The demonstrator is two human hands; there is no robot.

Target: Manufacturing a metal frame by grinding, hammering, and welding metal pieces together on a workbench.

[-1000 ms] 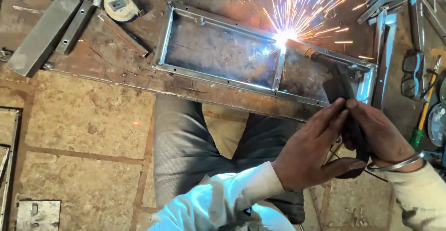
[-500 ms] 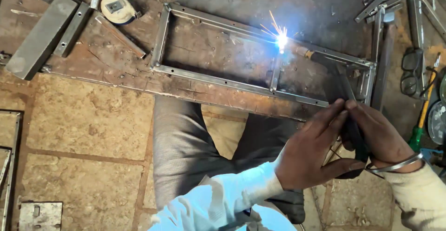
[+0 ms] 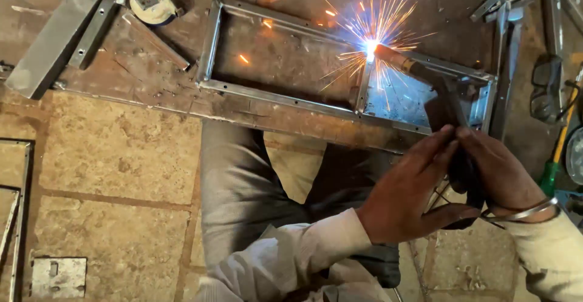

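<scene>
A rectangular steel frame (image 3: 267,92) with a cross bar lies on a rusty metal plate. Both my hands hold a black welding torch (image 3: 446,104) at the lower right. My right hand (image 3: 501,171), with a metal bangle on the wrist, grips its handle. My left hand (image 3: 410,192) wraps around it from the left. The torch's tip touches the top of the cross bar, where a bright blue-white arc (image 3: 370,47) throws orange sparks outward.
A tape measure (image 3: 152,1) and flat steel bars (image 3: 51,37) lie at the upper left. Steel strips, dark goggles (image 3: 546,86) and a green-handled tool (image 3: 549,177) crowd the right side. My grey-trousered legs rest on stone paving. A small plate (image 3: 57,276) lies lower left.
The arc flared, dimmed to a small spark half a second ago, and now flares wide again. My hands and the torch have barely moved.
</scene>
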